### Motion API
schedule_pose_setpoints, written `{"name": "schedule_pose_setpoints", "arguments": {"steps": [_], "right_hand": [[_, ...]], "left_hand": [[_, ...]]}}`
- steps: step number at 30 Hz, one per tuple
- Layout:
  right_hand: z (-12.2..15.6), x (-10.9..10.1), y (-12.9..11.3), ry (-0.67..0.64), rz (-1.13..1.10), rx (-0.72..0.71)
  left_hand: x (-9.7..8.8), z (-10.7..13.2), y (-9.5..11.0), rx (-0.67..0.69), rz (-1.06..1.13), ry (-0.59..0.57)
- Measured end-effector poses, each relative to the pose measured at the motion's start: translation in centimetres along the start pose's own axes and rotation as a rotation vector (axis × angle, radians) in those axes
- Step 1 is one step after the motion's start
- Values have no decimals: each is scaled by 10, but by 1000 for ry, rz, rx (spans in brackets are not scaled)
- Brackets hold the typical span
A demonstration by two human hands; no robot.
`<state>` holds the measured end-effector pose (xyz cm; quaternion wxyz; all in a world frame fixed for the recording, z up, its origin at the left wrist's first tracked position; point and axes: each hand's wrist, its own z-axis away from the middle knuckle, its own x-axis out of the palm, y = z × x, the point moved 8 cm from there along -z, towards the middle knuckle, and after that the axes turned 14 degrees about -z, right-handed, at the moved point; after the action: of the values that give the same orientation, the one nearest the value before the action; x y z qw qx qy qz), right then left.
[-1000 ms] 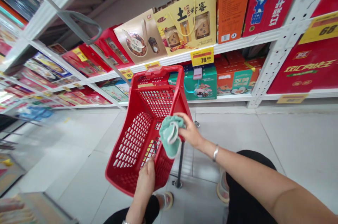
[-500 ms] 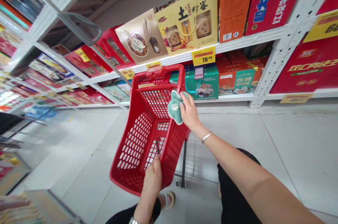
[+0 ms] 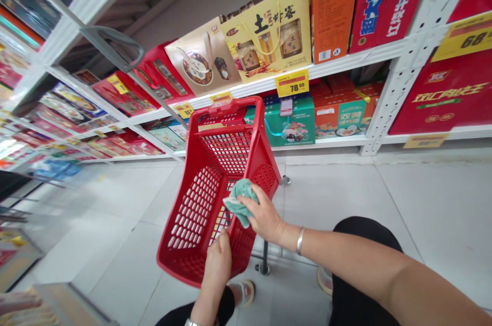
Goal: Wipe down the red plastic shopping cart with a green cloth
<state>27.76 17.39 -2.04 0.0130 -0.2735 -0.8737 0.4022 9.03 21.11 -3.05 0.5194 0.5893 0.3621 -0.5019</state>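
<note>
A red plastic shopping basket point(image 3: 194, 208) with a mesh wall stands tilted on a black wheeled pole point(image 3: 265, 257). My left hand point(image 3: 219, 262) grips its near rim from below. My right hand point(image 3: 263, 216) presses a mint-green cloth point(image 3: 240, 202) against the basket's right rim, with the fingers spread over the cloth. Part of the cloth lies inside the basket, and the hand hides the rim beneath it.
White perforated metal shelves point(image 3: 400, 54) with boxed gift packs and yellow price tags run along the far side and left. The pale tiled floor point(image 3: 338, 198) spreads around the basket. My sandalled feet point(image 3: 242, 292) stand below it.
My right hand has moved down the basket's right rim toward me, carrying the cloth with it. The basket has turned slightly, and my left hand stays on the near rim.
</note>
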Motion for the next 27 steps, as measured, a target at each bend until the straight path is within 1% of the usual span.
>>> {"name": "schedule_pose_setpoints", "arguments": {"steps": [2, 4, 6, 8, 9, 11, 14, 17, 19, 21, 22, 23, 25, 27], "right_hand": [[22, 11, -18, -75, 38, -119], [31, 15, -30, -134, 80, -241], [24, 12, -32, -178, 110, -331], [1, 3, -21, -189, 133, -339], [-15, -5, -12, -176, 149, -307], [-50, -24, 10, -110, 193, -189], [-99, -58, 40, 48, 255, 19], [-133, -91, 61, 234, 290, 159], [-146, -102, 72, 308, 295, 180], [-150, -104, 83, 321, 269, 170], [-148, -102, 91, 316, 246, 186], [-142, -99, 103, 305, 219, 241], [-118, -93, 132, 277, 173, 443], [-85, -85, 158, 236, 147, 659]], "left_hand": [[3, -2, -4, 12, -11, -39], [4, -3, -6, 14, -29, -67], [1, -2, -6, 7, -42, -72], [-2, -1, -4, -19, -27, -58], [-4, 0, -3, -36, -7, -53], [-5, 2, -1, -65, 47, -45], [-4, 4, -1, -81, 122, -46], [-3, 7, -3, -89, 150, -34], [-6, 10, -1, -96, 155, -21], [-9, 14, 3, -104, 165, -13], [-11, 16, 5, -111, 167, -16], [-12, 18, 7, -117, 165, -25], [-12, 20, 9, -124, 151, -47], [-11, 19, 8, -118, 143, -64]]}}
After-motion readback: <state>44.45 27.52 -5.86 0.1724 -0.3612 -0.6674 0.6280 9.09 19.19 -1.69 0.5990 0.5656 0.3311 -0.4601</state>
